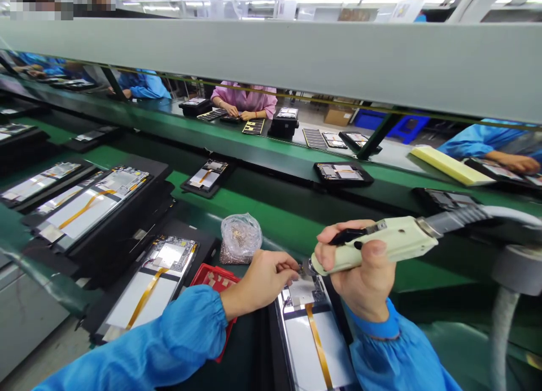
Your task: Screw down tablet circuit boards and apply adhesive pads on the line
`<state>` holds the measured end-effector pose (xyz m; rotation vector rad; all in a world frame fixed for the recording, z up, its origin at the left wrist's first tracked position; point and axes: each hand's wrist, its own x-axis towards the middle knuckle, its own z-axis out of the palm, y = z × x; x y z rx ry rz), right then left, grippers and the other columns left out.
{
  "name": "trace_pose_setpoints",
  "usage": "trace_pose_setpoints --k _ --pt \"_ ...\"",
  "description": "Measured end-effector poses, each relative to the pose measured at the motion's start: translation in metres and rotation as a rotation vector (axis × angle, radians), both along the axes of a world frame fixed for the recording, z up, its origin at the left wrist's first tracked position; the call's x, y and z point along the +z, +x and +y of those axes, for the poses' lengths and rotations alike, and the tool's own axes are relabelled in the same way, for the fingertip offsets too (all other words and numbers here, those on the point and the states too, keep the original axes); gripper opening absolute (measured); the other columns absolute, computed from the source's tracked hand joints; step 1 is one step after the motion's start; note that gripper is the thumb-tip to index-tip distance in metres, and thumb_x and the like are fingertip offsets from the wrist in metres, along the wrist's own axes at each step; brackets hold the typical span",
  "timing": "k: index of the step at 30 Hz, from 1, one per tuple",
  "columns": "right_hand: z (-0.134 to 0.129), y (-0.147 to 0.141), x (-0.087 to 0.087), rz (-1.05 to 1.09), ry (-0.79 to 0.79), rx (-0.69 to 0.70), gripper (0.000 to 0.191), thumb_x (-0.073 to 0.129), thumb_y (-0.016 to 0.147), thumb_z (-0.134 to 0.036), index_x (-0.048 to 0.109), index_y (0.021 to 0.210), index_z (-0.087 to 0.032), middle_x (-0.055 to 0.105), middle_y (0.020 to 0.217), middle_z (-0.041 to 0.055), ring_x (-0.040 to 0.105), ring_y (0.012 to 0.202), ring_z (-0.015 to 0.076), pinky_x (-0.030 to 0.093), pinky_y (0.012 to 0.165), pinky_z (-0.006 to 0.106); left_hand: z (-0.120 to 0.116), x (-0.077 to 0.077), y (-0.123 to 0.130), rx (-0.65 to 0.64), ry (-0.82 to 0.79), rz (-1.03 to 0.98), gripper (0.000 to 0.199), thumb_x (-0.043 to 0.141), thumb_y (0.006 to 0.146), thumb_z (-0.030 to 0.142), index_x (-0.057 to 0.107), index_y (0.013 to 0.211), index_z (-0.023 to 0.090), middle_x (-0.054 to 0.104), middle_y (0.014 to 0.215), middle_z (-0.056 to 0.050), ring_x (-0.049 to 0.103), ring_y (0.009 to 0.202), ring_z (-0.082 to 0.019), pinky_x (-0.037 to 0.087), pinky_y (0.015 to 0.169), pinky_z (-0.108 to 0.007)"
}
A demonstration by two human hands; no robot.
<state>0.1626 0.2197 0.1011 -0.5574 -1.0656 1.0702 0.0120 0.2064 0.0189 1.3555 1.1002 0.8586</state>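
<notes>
My right hand (359, 266) is wrapped round a cream-coloured electric screwdriver (393, 241), its nose tilted down to the left. Beneath it lies an opened tablet (317, 340) with a circuit board, a white battery area and an orange ribbon cable. My left hand (262, 281) has its thumb and fingertips pinched close to the driver's nose, over the top end of the board; whatever they hold is too small to make out. Beside my left wrist sits a red tray (214, 278) with small pieces in it. A clear plastic bag of tiny screws (241, 238) rests just behind.
Another opened tablet (156, 283) lies to the left, with stacked units (93, 204) beyond. More tablets (207, 176) in black holders sit along the green line. A grey beam (271, 63) crosses above. Co-workers (245, 100) sit opposite. A hose and grey stand (519, 269) are at right.
</notes>
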Motion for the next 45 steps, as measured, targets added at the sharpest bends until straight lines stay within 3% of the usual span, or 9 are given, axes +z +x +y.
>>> trace_pose_setpoints --k 19,26,36,45 --pt "-0.006 0.001 -0.003 -0.022 -0.001 0.029 0.034 0.075 0.085 -0.051 0.065 0.097 -0.021 0.076 0.080 0.0057 0.061 0.042 0.0142 0.048 0.040 0.029 -0.003 0.021 0.000 -0.049 0.157 0.239 0.017 0.064 0.083 0.017 0.081 0.085 0.017 0.072 0.065 -0.001 0.061 0.059 -0.014 0.043 0.060 -0.024" --pt "-0.008 0.002 -0.006 0.001 0.016 0.069 0.032 0.077 0.085 -0.047 0.068 0.100 -0.021 0.076 0.083 0.0067 0.062 0.044 0.0140 0.048 0.042 0.029 0.000 0.022 -0.002 -0.083 0.251 0.334 0.019 0.063 0.084 0.014 0.081 0.088 0.018 0.076 0.074 -0.001 0.062 0.062 -0.015 0.043 0.064 -0.025" --pt "-0.008 0.002 -0.001 0.011 0.036 0.046 0.031 0.077 0.085 -0.048 0.069 0.099 -0.020 0.076 0.082 0.0069 0.062 0.044 0.0142 0.048 0.042 0.028 0.003 0.026 -0.001 -0.096 0.269 0.359 0.017 0.065 0.083 0.011 0.081 0.086 0.016 0.076 0.073 -0.002 0.063 0.063 -0.015 0.044 0.064 -0.025" --pt "-0.007 0.004 -0.009 -0.051 0.032 0.108 0.030 0.077 0.086 -0.045 0.068 0.101 -0.021 0.076 0.083 0.0070 0.063 0.044 0.0144 0.051 0.045 0.031 0.004 0.029 -0.001 -0.196 0.372 0.489 0.026 0.054 0.086 0.009 0.079 0.089 0.017 0.077 0.080 -0.004 0.068 0.069 -0.018 0.044 0.066 -0.027"
